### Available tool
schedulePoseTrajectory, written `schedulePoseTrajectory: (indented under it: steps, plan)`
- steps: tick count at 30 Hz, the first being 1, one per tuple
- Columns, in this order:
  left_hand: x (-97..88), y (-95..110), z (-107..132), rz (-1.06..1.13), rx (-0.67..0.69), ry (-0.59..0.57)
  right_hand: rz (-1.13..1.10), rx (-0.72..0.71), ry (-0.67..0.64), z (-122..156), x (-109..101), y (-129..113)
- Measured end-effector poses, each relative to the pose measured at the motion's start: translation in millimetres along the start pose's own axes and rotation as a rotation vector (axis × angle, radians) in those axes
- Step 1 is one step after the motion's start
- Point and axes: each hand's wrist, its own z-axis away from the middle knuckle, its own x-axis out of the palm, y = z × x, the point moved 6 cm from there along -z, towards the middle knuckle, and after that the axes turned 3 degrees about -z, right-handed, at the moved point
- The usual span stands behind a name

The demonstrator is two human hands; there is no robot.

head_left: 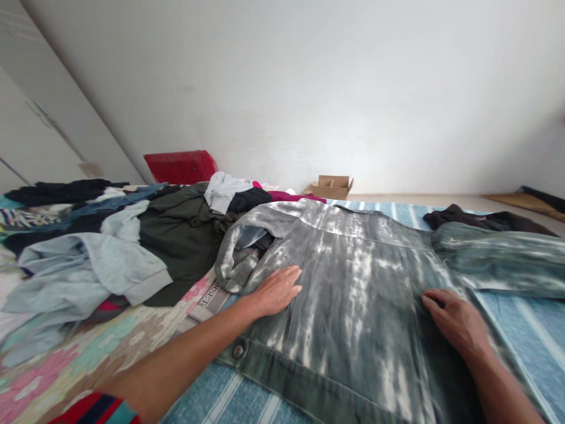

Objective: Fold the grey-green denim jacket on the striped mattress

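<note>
A grey-green denim jacket (353, 294) with white bleached streaks lies spread out, its back panel facing up. The sleeve on the left is folded at its side, while the other one stretches out to the right. Flat on the jacket's left part rests my left hand (278, 290), open, with fingers extended. My right hand (459, 318) is at the jacket's right side, fingers curled and thumb against index at the cloth. Little of the fabric between those fingertips shows. Near the lower left corner, a metal button (238, 351) shows on the hem band.
Piled clothes lie to the left, with a light grey garment (88, 265) and a dark olive one (185, 235). A dark garment (485, 219) sits beyond the right sleeve. Behind are a red box (180, 167) and an opened cardboard box (332, 186). Blue striped cloth (525, 335) lies underneath.
</note>
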Motion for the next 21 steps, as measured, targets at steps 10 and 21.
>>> schedulePoseTrajectory:
  steps: [10, 21]
  plan:
    - [25.3, -52, -1, -0.126, -0.143, 0.084, -0.039, 0.026, -0.002, 1, -2, -7]
    - [6.1, -33, -25, -0.199, -0.278, 0.126, -0.047, -0.008, 0.002, 2, -2, -16]
